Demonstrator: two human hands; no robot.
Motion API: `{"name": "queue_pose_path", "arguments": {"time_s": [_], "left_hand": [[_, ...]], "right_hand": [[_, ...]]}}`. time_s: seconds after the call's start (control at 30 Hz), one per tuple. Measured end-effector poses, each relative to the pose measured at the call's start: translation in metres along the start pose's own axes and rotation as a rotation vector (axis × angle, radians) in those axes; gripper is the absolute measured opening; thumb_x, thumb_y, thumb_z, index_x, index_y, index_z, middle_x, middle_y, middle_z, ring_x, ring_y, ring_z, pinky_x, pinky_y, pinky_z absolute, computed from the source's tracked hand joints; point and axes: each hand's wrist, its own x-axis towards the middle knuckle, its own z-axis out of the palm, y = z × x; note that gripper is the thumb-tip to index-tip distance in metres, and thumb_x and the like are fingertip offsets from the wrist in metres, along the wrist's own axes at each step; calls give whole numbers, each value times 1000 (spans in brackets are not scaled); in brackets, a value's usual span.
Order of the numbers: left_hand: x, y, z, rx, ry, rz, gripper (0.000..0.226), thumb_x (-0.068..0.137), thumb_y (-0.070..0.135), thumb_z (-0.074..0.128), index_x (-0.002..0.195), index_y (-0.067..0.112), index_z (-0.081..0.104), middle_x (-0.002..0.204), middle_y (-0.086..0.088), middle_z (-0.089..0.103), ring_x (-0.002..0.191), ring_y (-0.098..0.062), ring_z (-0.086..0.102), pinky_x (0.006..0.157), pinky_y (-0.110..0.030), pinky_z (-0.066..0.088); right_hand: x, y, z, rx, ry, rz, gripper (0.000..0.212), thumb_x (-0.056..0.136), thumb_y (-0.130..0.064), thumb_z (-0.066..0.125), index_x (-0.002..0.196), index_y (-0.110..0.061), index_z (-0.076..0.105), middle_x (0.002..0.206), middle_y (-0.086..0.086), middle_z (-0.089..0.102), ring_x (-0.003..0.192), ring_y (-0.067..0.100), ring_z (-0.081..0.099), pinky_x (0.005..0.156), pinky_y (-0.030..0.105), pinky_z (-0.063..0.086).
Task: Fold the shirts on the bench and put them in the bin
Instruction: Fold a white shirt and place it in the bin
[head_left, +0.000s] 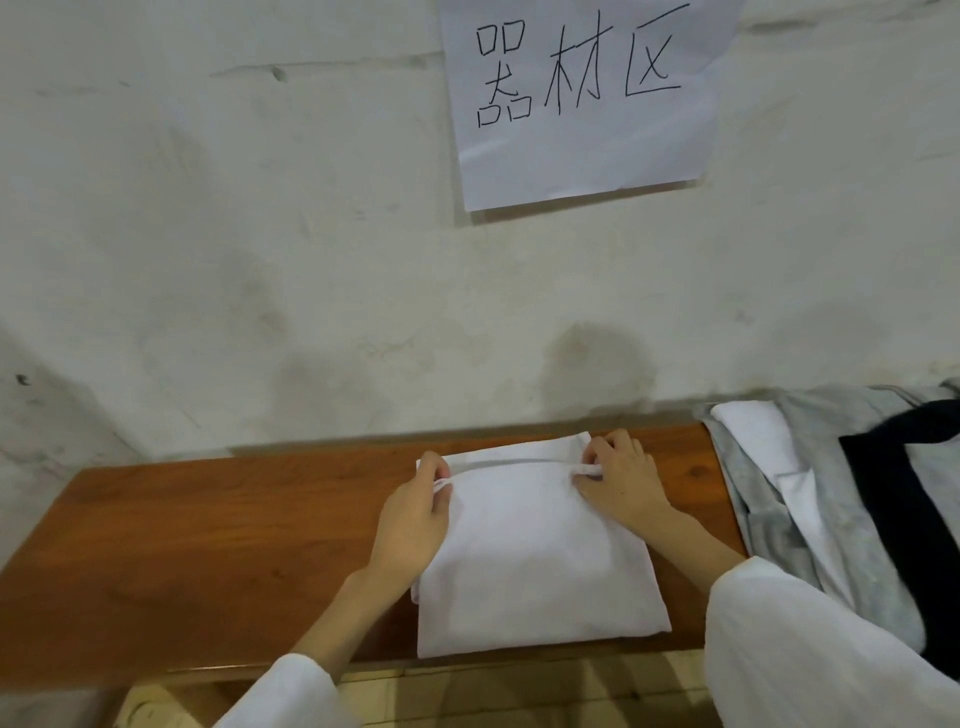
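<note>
Left hand (415, 512) and right hand (621, 478) each pinching a fold at far corners of white shirt (530, 561), fingers curled, flat on bench (208, 545); clothes pile (831, 493) right

You are in a bare utility room marked as an equipment area: handwritten paper sign (582, 98) reading 器材区 on a scuffed whitewashed wall (260, 234), wooden tabletop (208, 545) against it, tiled floor (493, 696) below.

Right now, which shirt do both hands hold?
The folded white shirt in the middle; left hand and right hand pinch it. The other clothes lie heaped at the right.
</note>
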Motion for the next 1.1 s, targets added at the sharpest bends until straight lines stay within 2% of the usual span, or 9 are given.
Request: {"name": "queue_pose_path", "arguments": {"time_s": [0.13, 0.23, 0.47, 0.57, 0.63, 0.73, 0.9, 1.0, 1.1], "left_hand": [[-1, 8, -7, -186, 129, -33, 9, 98, 17, 47, 101, 26, 45, 80, 3, 62, 71, -11, 59, 63, -32, 47], [15, 10, -11, -161, 196, -76, 14, 97, 12, 46, 106, 22, 45, 80, 6, 56, 71, -10, 53, 66, -29, 38], [42, -12, 9, -9, 93, -271, 24, 97, 8, 42, 119, 12, 51, 106, -14, 65, 98, -33, 60, 76, -33, 44], [40, -7, 12, 88, 119, -290, 41, 92, 3, 42, 132, 10, 42, 119, -16, 59, 101, -35, 59, 77, -37, 45], [31, 0, 16, 295, 164, -202, 54, 86, 2, 46, 139, 10, 37, 135, -17, 45, 113, -35, 51, 86, -40, 43], [3, 20, 40, 391, 130, 76, 46, 97, 23, 37, 142, 16, 41, 151, -14, 31, 138, -33, 32, 113, -43, 25], [-43, 22, 78, 525, -201, 207, 61, 99, 54, 12, 138, 24, 48, 146, -5, 44, 134, -27, 43, 112, -52, 21], [-43, 21, 69, 556, -250, 158, 73, 92, 63, -1, 148, 26, 30, 157, -3, 23, 143, -27, 24, 118, -45, 2], [-48, 22, 59, 548, -195, 23, 76, 88, 65, -3, 152, 25, 10, 160, -4, 3, 147, -24, 1, 116, -42, -7]], "right_hand": [[-14, -11, -7, 176, 296, 56, 7, 94, -26, 55, 98, -20, 54, 87, -7, 53, 85, 14, 52, 77, 25, 34], [-2, -27, -15, 167, 383, 104, 11, 94, -24, 54, 104, -19, 56, 91, -4, 57, 90, 16, 52, 82, 28, 34], [29, -28, 4, 94, 31, 22, 31, 98, -30, 45, 128, -22, 46, 124, 3, 57, 118, 24, 47, 96, 34, 32], [14, -27, 3, 165, 154, -13, 42, 99, -36, 41, 137, -18, 41, 136, 6, 48, 124, 24, 44, 102, 36, 34], [-9, -27, -1, 173, 280, -85, 46, 99, -39, 35, 136, -14, 44, 139, 8, 46, 128, 26, 42, 105, 37, 33], [-49, -25, 0, 26, 207, -283, 65, 97, -51, 14, 141, -13, 41, 149, 8, 37, 141, 25, 28, 114, 37, 20], [-74, 7, 16, -112, -122, -196, 80, 80, -68, -15, 150, -28, -9, 158, -6, -12, 146, 12, -11, 116, 32, -9], [-77, 9, 7, 71, -92, -9, 69, 93, -60, 14, 151, -22, 11, 158, -3, 16, 145, 15, 16, 116, 29, 10], [-85, 4, -4, 154, 10, 191, 47, 95, -45, 45, 134, -18, 42, 132, 1, 51, 116, 16, 50, 99, 30, 42]]}}
